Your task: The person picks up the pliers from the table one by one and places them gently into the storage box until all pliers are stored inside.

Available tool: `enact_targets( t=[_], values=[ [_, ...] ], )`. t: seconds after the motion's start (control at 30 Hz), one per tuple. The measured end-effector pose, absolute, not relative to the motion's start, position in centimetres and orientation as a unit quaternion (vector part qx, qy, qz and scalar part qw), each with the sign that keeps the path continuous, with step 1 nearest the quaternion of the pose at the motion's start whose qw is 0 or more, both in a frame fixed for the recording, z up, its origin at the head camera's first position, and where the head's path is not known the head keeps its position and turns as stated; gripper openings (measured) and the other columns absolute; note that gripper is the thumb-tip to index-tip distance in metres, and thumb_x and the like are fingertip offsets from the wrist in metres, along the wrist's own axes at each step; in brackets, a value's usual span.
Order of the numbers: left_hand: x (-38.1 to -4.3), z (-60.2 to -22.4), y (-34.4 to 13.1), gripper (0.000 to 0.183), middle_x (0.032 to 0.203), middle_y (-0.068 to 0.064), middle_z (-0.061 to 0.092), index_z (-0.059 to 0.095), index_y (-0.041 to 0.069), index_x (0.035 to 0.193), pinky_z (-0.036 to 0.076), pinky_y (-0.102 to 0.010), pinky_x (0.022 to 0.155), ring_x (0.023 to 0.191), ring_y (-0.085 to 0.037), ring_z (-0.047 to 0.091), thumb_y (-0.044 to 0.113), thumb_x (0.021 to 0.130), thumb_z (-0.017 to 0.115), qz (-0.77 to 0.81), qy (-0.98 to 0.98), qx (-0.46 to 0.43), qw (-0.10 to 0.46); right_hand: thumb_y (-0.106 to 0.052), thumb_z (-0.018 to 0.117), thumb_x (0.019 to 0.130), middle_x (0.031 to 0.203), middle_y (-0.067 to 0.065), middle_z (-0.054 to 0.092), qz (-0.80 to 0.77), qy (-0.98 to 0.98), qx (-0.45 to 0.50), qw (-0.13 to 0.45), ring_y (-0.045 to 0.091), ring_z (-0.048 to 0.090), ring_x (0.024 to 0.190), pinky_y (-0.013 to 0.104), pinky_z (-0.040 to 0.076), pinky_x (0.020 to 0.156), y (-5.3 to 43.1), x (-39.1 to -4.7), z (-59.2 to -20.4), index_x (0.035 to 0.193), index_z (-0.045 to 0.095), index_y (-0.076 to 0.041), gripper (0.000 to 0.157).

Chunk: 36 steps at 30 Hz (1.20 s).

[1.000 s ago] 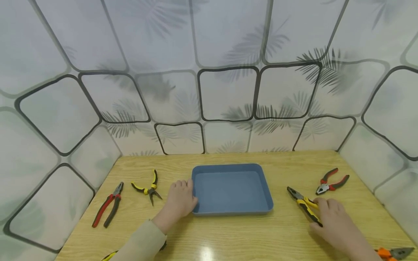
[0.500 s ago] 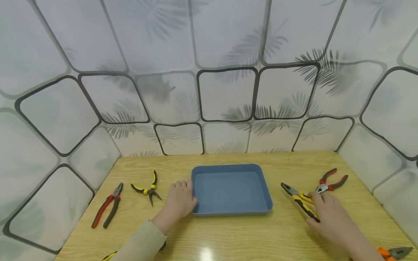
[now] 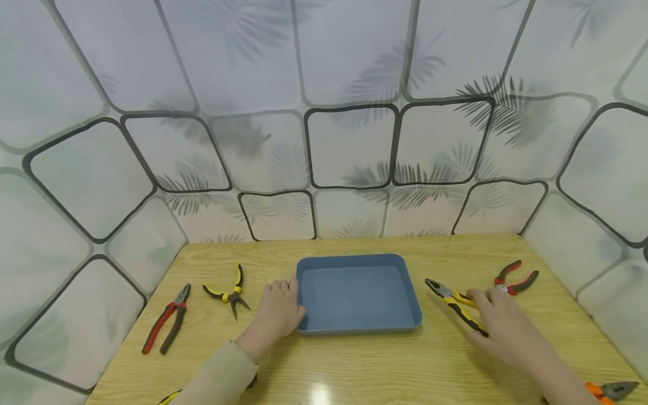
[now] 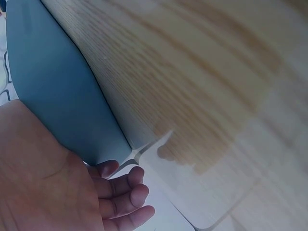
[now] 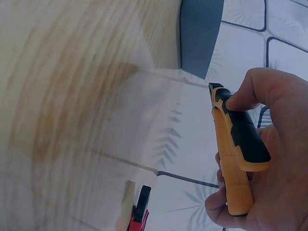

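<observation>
My left hand [image 3: 278,308] grips the left side of a blue tray [image 3: 359,331], with the thumb at its rim. The left wrist view shows the palm [image 4: 43,173] near the tray's outer wall [image 4: 62,91]; the thumb is hidden there. On the right, my right hand [image 3: 501,332] holds yellow-and-black combination pliers [image 3: 455,306] by the handles, jaws pointing toward the tray. In the right wrist view the thumb presses on one handle [image 5: 245,137] and fingers curl round the other. Just behind this hand lie red-and-black pliers [image 3: 517,282], partly covered.
Red-and-black pliers [image 3: 169,318] and yellow-and-black needle-nose pliers [image 3: 233,293] lie left of the tray. Orange-handled pliers [image 3: 612,390] lie at the front right. A yellow-and-black tool [image 3: 169,397] is mostly hidden under the left forearm. Patterned walls [image 3: 349,146] enclose the wooden table [image 3: 354,371].
My right hand has carried the combination pliers left toward the tray, slightly away from the front edge. The left hand and the tray have stayed put.
</observation>
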<state>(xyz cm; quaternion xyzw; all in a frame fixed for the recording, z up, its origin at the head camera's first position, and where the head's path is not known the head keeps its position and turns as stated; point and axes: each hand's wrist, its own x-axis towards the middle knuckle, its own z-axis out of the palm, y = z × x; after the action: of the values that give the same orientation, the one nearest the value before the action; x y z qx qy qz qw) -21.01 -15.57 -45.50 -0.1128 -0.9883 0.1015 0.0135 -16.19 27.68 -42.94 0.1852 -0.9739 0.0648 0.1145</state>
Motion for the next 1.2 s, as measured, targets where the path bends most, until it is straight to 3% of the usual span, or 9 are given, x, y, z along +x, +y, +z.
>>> enact_targets(
  t=[0.5, 0.7, 1.2],
  values=[
    [-20.6, -45.0, -15.5, 0.033, 0.085, -0.012, 0.051, 0.045, 0.005, 0.096, 0.043, -0.040, 0.076, 0.081, -0.027, 0.051, 0.037, 0.089, 0.050, 0.096, -0.988, -0.119, 0.033, -0.030, 0.073, 0.076, 0.095, 0.007, 0.047, 0.066, -0.969, 0.213, 0.103, 0.016, 0.039, 0.079, 0.030, 0.036, 0.062, 26.5, -17.0, -42.1, 0.124, 0.046, -0.006, 0.060],
    [-20.6, -44.9, -15.5, 0.035, 0.085, -0.012, 0.050, 0.044, 0.005, 0.096, 0.042, -0.040, 0.075, 0.080, -0.026, 0.050, 0.039, 0.090, 0.049, 0.104, -0.987, -0.120, 0.025, -0.032, 0.074, 0.077, 0.099, 0.009, 0.047, 0.078, -0.968, 0.217, 0.094, 0.019, 0.043, 0.085, 0.034, 0.041, 0.066, 26.0, -17.2, -42.3, 0.125, 0.045, -0.006, 0.062],
    [-20.7, -45.0, -15.4, 0.036, 0.087, -0.012, 0.051, 0.045, 0.004, 0.099, 0.043, -0.040, 0.078, 0.083, -0.027, 0.051, 0.039, 0.090, 0.049, 0.098, -0.988, -0.118, 0.025, -0.031, 0.072, 0.077, 0.092, 0.003, 0.047, 0.075, -0.967, 0.223, 0.097, 0.013, 0.040, 0.076, 0.030, 0.038, 0.064, 24.4, -17.6, -42.2, 0.122, 0.048, -0.010, 0.055]
  ],
)
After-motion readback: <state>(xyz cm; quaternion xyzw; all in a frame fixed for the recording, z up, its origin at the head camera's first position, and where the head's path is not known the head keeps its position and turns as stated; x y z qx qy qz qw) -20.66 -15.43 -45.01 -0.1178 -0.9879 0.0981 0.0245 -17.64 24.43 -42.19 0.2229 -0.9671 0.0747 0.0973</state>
